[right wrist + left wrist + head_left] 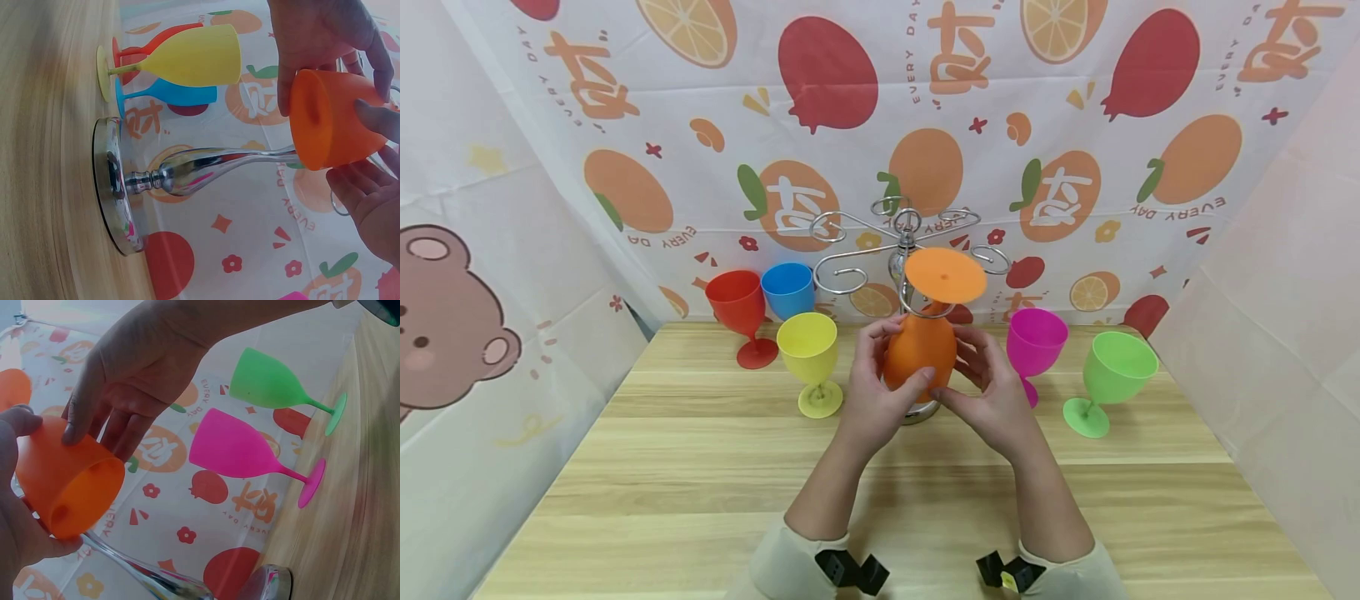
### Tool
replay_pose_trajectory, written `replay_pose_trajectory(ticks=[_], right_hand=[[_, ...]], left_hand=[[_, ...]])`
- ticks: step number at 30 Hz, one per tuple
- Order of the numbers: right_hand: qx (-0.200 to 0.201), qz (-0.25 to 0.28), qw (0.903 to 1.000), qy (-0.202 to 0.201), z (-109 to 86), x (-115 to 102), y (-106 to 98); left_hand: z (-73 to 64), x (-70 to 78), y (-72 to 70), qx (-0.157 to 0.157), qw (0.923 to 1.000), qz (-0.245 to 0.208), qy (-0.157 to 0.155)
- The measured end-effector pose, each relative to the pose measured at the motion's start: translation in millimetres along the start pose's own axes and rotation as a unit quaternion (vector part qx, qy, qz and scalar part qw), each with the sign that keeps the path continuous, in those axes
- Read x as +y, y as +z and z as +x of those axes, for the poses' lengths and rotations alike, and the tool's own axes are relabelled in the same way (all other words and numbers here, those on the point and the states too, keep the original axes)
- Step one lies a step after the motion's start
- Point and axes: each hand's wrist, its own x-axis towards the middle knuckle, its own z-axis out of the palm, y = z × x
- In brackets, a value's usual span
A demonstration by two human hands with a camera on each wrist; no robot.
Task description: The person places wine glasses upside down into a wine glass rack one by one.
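Sleeves [790, 558] at bottom, left hand [878, 385] and right hand [992, 390] grip the central orange goblet [919, 350], apparently mid-hanging; release needs secure seating.

An orange goblet [920, 354], upside down, held in both hands against a shiny metal rack [200, 172].
The goblet is plain and matte, its flat round foot uppermost and its hollow bowl opening downward, with a curled wire loop of the rack at the stem just below the foot; the left hand [878, 379] grips one side of the bowl and the right hand [992, 396] the other, while the rack stands upright on the table [700, 483], its round base under a swelling pole topped by scrolled arms.
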Motion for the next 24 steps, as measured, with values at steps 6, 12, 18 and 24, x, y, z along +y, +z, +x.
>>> replay_pose_trajectory(ticks=[6,12,18,24], right_hand=[[-0.001,0.003,0.9999,0.013,0.0,0.6,-0.4],[-0.001,0.003,0.9998,0.017,-0.1,1.7,-0.4],[-0.001,0.003,0.9997,0.024,-0.5,1.2,-0.5],[-0.001,0.000,0.9997,0.026,-0.7,1.0,-1.0]], left_hand=[[-0.1,-0.5,1.2,0.002,0.9999,0.007,-0.007],[-0.4,-0.4,1.3,0.002,0.9999,0.007,-0.013],[-1.2,1.6,1.5,0.003,0.9997,0.009,-0.022],[-1.2,1.4,2.0,0.002,0.9995,0.014,-0.029]])
